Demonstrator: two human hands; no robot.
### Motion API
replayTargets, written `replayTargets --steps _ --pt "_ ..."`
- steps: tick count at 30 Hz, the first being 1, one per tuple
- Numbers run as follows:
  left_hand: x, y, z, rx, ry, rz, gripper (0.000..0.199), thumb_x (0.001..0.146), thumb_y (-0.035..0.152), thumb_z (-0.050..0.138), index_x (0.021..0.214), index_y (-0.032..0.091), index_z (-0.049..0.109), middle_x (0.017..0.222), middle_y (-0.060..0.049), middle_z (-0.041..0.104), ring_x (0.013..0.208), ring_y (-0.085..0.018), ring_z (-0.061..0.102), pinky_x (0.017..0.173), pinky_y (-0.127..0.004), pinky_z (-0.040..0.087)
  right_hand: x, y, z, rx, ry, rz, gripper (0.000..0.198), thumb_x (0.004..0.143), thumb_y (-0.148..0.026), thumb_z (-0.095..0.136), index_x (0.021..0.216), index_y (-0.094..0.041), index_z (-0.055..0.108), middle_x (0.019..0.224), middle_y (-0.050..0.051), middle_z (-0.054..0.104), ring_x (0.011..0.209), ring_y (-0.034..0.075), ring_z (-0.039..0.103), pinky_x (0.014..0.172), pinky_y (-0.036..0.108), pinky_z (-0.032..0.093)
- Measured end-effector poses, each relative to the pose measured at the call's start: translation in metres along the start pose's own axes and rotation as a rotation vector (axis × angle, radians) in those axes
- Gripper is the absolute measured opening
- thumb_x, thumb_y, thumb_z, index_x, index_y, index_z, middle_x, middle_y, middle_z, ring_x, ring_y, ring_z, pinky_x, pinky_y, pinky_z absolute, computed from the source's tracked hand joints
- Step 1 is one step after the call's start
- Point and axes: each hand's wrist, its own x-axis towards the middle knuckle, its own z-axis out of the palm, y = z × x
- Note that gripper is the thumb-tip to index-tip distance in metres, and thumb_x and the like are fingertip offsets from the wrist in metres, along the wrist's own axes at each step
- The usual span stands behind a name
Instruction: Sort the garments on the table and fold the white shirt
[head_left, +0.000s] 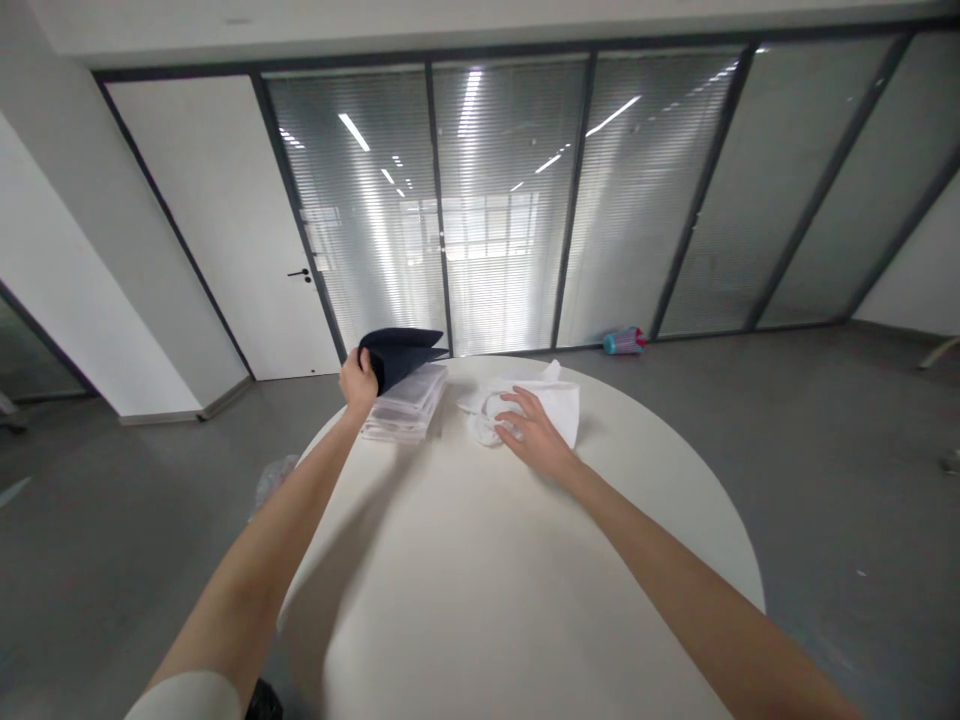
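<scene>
My left hand (359, 380) is closed around the edge of a dark navy folded sheet (401, 355), whose far side splits into two flaps. I cannot tell whether the sheet is cloth or card. It is above a stack of clear plastic packets (405, 408) at the far left of the table. My right hand (531, 432) is over a white cloth-like item (561, 405), fingers apart and slightly curled. Beneath its fingertips is a white looped band or cord (484, 425). Whether the fingertips touch it is hard to see.
The round white table (480, 590) spans the middle, its curved edge facing the grey floor. A clear plastic bag (274, 478) is beyond its left edge, and a blue and pink basket (624, 342) lies by the glass partition. A white door (217, 220) stands at the left.
</scene>
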Motion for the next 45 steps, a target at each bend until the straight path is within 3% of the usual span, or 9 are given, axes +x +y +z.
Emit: replayTargets --steps 5,11,16,19,27,33,36,40,45 --pt "-0.016 0.057 -0.012 -0.501 0.209 0.137 0.032 0.102 0.036 0.038 0.093 0.015 0.061 0.088 -0.007 0.064 0.090 -0.021 0.062 0.089 -0.034 0.048 0.006 -0.021 0.009 0.702 -0.082 0.350 0.047 0.084 -0.066 0.061 0.104 -0.024 0.071 0.115 0.012 0.067 0.110 0.030 0.063 0.101 0.055 0.048" --pt "-0.123 0.095 -0.003 -0.931 -0.227 0.156 0.043 0.091 0.056 0.057 0.113 0.020 0.061 0.114 -0.008 0.067 0.111 -0.024 0.061 0.100 -0.037 0.048 0.014 -0.037 -0.010 1.415 0.011 0.625 0.062 0.077 -0.075 0.060 0.120 -0.032 0.057 0.126 0.008 0.066 0.107 0.029 0.067 0.082 0.049 0.059" --pt "-0.171 0.065 0.007 -1.001 -0.788 0.105 0.091 0.064 0.050 0.086 0.140 0.024 0.043 0.132 -0.012 0.059 0.119 -0.029 0.061 0.103 -0.044 0.049 0.014 -0.018 -0.017 1.181 0.338 0.799 0.037 0.067 -0.031 0.076 0.101 -0.025 0.063 0.103 0.004 0.075 0.105 0.027 0.068 0.088 0.040 0.058" --pt "-0.172 0.052 0.004 -1.047 -0.896 0.049 0.100 0.065 0.046 0.086 0.147 0.026 0.033 0.143 -0.013 0.053 0.130 -0.030 0.053 0.108 -0.046 0.046 0.013 -0.014 -0.013 1.076 0.409 0.794 0.036 0.062 -0.024 0.072 0.097 -0.024 0.064 0.098 0.002 0.075 0.102 0.026 0.069 0.092 0.039 0.056" --pt "-0.135 0.030 0.004 -0.948 -0.559 -0.391 0.067 0.065 0.021 0.074 0.128 0.022 0.052 0.112 -0.009 0.068 0.102 -0.028 0.068 0.091 -0.046 0.055 0.009 0.027 -0.058 1.043 0.356 0.828 0.030 0.073 -0.040 0.067 0.096 -0.022 0.066 0.092 0.007 0.075 0.088 0.027 0.070 0.078 0.040 0.059" --pt "-0.122 0.015 0.005 -0.420 -0.268 0.166 0.054 0.072 0.022 0.069 0.124 0.023 0.057 0.118 -0.010 0.054 0.115 -0.028 0.057 0.097 -0.045 0.050 -0.002 0.083 -0.083 0.225 0.852 0.838 0.034 0.068 -0.023 0.059 0.101 -0.019 0.062 0.099 0.008 0.067 0.091 0.023 0.064 0.087 0.041 0.052" --pt "-0.149 0.025 0.004 -0.274 -0.435 0.478 0.032 0.082 0.033 0.067 0.112 0.024 0.064 0.113 -0.008 0.053 0.111 -0.026 0.058 0.101 -0.043 0.047 0.000 0.057 -0.064 0.127 0.555 0.499 0.024 0.078 -0.024 0.055 0.099 -0.019 0.066 0.101 0.009 0.067 0.088 0.022 0.062 0.086 0.038 0.051" --pt "-0.189 0.040 0.006 -0.145 -0.636 0.592 0.061 0.071 0.039 0.077 0.128 0.026 0.058 0.114 -0.009 0.054 0.101 -0.029 0.061 0.094 -0.047 0.050 -0.003 0.008 -0.028 -0.099 -0.089 0.172 0.031 0.086 -0.030 0.063 0.116 -0.024 0.068 0.103 0.009 0.068 0.095 0.026 0.061 0.088 0.041 0.046" --pt "-0.171 0.039 0.002 -0.311 -0.721 0.524 0.063 0.072 0.028 0.073 0.132 0.027 0.054 0.107 -0.008 0.060 0.096 -0.027 0.064 0.085 -0.042 0.053 -0.004 -0.009 -0.021 -0.410 -0.278 0.133 0.029 0.088 -0.017 0.059 0.114 -0.024 0.070 0.105 0.011 0.067 0.101 0.028 0.061 0.089 0.041 0.041"
